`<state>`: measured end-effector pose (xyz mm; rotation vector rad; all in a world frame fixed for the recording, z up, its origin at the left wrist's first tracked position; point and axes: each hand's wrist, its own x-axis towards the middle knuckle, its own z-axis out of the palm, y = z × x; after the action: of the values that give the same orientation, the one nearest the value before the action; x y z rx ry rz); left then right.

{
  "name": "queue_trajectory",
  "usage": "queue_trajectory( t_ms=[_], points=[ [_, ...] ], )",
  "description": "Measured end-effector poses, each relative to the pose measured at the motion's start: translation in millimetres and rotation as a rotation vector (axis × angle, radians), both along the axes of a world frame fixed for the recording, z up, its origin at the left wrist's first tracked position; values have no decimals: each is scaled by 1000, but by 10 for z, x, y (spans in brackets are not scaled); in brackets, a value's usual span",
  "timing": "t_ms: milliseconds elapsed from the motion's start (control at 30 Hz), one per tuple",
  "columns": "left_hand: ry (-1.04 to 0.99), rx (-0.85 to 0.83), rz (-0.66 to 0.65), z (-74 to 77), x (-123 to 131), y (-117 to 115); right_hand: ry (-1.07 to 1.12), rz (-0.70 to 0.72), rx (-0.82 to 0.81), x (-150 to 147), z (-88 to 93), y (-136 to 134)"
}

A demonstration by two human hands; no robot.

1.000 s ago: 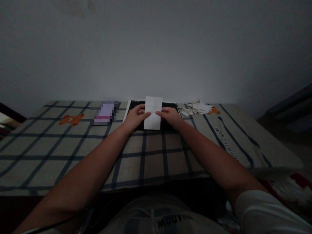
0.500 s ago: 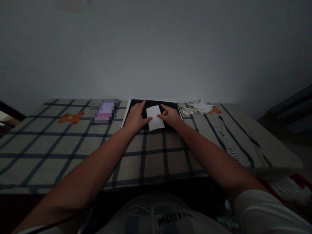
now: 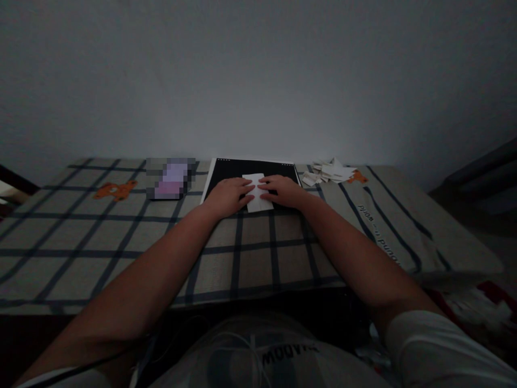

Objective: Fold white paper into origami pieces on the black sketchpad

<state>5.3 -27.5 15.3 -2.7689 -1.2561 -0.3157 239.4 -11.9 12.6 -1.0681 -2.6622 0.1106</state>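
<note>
A small white piece of paper (image 3: 255,203) lies on a black sheet with white borders (image 3: 250,167). Over the paper's left side rests my left hand (image 3: 229,197), its fingers stretched out and the thumb apart, fingertips touching the paper. From the other side my right hand (image 3: 286,191) reaches in, fingers also extended and spread, tips on the paper's right part. A crease or fold edge seems to run down the paper's middle between the fingertips. Parts of the paper's side edges are hidden under my fingers.
A checked cloth (image 3: 133,231) with orange bear prints covers the table. Left of the black sheet lies a pixelated, phone-like object (image 3: 172,179). To the right sits a pile of white folded paper pieces (image 3: 329,171). A grey wall (image 3: 258,81) rises behind the table.
Both hands have turned from pointing up with thumbs on the paper to lying across it with extended fingers. The paper looks narrower at its far end. The view has shifted slightly.
</note>
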Motion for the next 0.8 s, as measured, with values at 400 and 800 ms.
queue_trajectory(
  t_ms=[400, 800],
  points=[
    [76, -125, 39, 45, 65, -91, -28, 26, -34, 31, 22, -15],
    [95, -122, 44, 10, 92, -100, -56, 28, -29, 23, 4, -3]
  ],
)
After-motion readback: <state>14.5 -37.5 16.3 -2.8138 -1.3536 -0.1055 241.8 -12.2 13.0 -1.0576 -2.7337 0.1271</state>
